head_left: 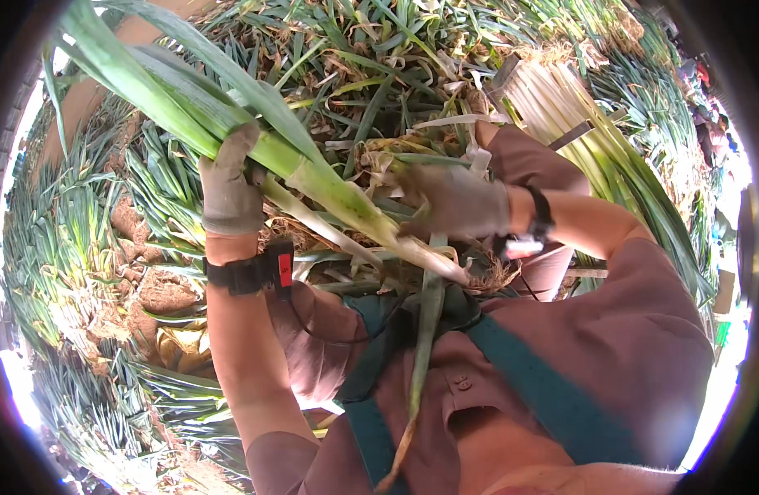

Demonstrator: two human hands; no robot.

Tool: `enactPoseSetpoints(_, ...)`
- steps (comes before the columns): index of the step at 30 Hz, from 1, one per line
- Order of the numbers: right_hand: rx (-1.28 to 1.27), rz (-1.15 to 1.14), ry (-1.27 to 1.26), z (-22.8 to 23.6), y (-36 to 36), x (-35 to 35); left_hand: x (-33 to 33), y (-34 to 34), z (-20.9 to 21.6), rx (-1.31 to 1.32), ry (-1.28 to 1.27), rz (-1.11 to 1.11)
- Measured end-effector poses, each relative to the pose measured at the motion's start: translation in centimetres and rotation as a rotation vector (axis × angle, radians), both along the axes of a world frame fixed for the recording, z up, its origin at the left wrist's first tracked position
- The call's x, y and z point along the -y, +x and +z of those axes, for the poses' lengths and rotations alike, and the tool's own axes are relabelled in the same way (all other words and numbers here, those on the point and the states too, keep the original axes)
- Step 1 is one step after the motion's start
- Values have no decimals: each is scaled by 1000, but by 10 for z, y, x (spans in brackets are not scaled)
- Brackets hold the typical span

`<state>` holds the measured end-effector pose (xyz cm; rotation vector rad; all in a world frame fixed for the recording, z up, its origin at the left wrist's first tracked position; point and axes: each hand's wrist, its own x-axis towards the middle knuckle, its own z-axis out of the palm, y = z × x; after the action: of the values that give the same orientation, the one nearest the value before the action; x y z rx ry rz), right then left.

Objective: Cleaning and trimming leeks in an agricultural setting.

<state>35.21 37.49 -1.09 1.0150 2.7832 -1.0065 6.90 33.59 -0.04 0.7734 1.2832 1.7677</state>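
My left hand (233,190), in a grey work glove, is closed round a thick green onion (340,191) where its pale stalk turns into broad green leaves. The onion slants across in front of me, leaves up to the far left and roots (496,275) toward my lap. My gloved right hand (458,202) is beside the lower stalk, smeared by motion; its fingers cannot be made out. A thinner whitish stalk (321,224) runs just under the held one. One long green leaf (429,330) hangs down over my apron.
A neat stack of pale, clean green onions (561,103) lies at the right beside a metal bar (571,134). Loose leaves and peelings (371,74) heap up ahead. At the left lie unpeeled green onions (66,239) with soil-covered roots (166,293).
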Motion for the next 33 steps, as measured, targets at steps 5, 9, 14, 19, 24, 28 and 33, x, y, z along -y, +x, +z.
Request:
enactPoseSetpoints(5,-536,73,-746,-2,-74,-47,4,16,7,-30,66,-79)
enactPoseSetpoints(9,-804,-57,-778,14,-93,-34,9,0,-1,27,-5,-141)
enactPoseSetpoints(14,-1182,-347,-885,-10,-87,-13,9,6,-12,16,16,-129)
enactPoseSetpoints(19,-1047,-549,-847,-5,-52,-5,16,-12,-23,45,-58,-219)
enactPoseSetpoints(24,-673,-510,-780,-13,25,5,18,-2,-24,109,43,-241)
enactPoseSetpoints(28,-537,-598,-786,-81,56,1,17,0,-24,204,132,-344)
enactPoseSetpoints(33,-191,-425,186,-72,38,-42,13,-12,-16,165,188,-433)
